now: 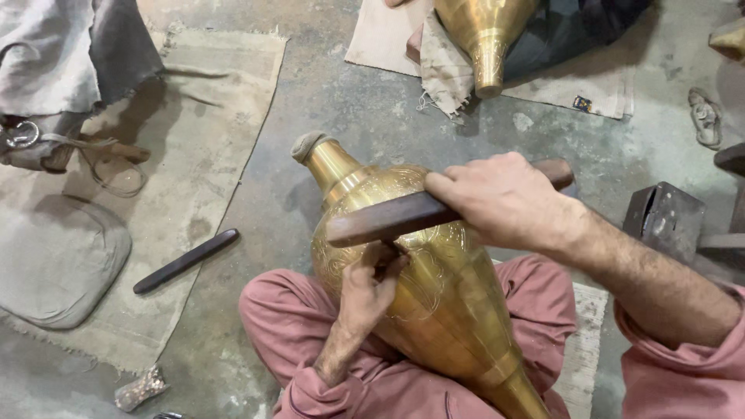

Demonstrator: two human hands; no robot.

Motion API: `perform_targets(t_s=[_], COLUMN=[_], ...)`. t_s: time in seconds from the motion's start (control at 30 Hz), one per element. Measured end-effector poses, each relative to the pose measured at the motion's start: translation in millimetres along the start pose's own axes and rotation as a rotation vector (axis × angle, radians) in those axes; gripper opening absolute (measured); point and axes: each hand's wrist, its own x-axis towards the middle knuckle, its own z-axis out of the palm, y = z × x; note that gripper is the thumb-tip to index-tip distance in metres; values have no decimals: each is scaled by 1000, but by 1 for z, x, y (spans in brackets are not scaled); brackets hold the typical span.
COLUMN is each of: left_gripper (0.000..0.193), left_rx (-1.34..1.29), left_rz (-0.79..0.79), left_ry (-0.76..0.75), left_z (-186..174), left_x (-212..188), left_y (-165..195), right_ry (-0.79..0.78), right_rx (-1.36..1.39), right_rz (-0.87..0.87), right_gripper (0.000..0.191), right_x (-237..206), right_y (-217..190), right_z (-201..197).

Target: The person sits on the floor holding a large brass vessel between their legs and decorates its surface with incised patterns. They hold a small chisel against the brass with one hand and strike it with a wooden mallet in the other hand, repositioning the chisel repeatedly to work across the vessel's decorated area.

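— Head view, count it off: what's around you?

— Two brass vases: one (419,287) lies across my lap, neck pointing away from me, a grey plug in its mouth; a second vase (485,35) sits at the top edge on a cloth (601,89). Two dark sticks: one (434,208) in my grip, another stick (185,261) lying on the mat (209,116) to my left, well apart from me. One metal block (666,219) stands to my right.

— And your hands?

— Right hand (504,202) is clenched around the stick, forearm coming in from the right, holding it level across the vase's shoulder. Left hand (371,289) presses against the engraved belly just under the stick, fingers pinched on something small; I can't tell what it is.
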Motion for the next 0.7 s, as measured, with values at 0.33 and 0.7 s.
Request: perform_targets(t_s=[0.33, 0.7], left_gripper=[24, 50], left_rx=[14, 164], left_rz=[184, 420], left_ry=[-377, -900], left_z=[-17, -22], left_x=[38, 86], left_y=[1, 18], right_ry=[173, 574], right_rx=[374, 535], right_rz=[300, 584], right_gripper=[31, 35], right_x=[-57, -127], right_y=[44, 36], right_z=[80, 200])
